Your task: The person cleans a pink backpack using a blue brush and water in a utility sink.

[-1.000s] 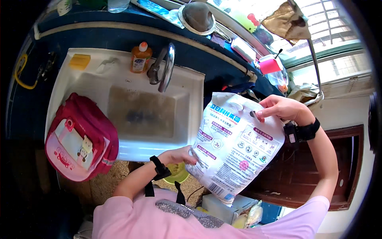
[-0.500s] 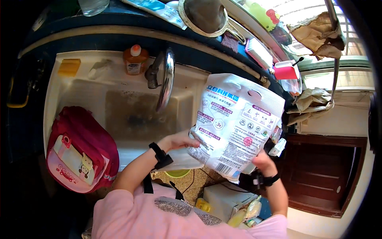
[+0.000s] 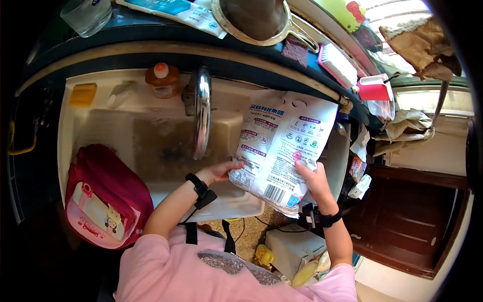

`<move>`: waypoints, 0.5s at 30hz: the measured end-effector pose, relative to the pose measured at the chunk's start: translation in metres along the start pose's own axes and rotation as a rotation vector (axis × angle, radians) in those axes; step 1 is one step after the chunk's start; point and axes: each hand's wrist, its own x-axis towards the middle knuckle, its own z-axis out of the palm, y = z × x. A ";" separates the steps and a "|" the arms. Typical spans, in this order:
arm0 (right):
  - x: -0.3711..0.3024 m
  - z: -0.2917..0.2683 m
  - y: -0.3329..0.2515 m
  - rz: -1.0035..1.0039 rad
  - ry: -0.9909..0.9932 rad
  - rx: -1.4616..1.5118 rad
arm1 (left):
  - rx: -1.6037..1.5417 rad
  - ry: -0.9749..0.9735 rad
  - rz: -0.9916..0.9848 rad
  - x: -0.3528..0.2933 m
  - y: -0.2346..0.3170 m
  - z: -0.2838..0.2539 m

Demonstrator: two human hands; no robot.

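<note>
A large white printed detergent bag (image 3: 271,151), with purple labels and a handle cut-out at its top, is held up between my hands over the right part of the sink. My left hand (image 3: 220,172) grips its lower left edge, thumb on the front and the other fingers partly hidden. At the lower right side, my right hand (image 3: 315,181) is closed on the bag, thumb across the print and fingers behind it. Left of the bag, a chrome faucet (image 3: 202,116) arches over the white sink (image 3: 171,196), whose basin floor looks dirty.
A dark red and pink school backpack (image 3: 113,186) rests at the sink's left end. On the back rim stand an orange soap bottle (image 3: 162,83) and a yellow block (image 3: 83,94). A mirror (image 3: 251,22), a white brush (image 3: 338,65) and a glass (image 3: 88,17) occupy the ledge.
The bag has shifted left and slightly down and now hangs more upright. My right hand has moved up and left along its side, thumb now farther onto the front.
</note>
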 end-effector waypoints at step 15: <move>0.033 0.014 -0.001 0.043 -0.026 0.026 | -0.016 0.030 0.123 0.000 0.019 -0.015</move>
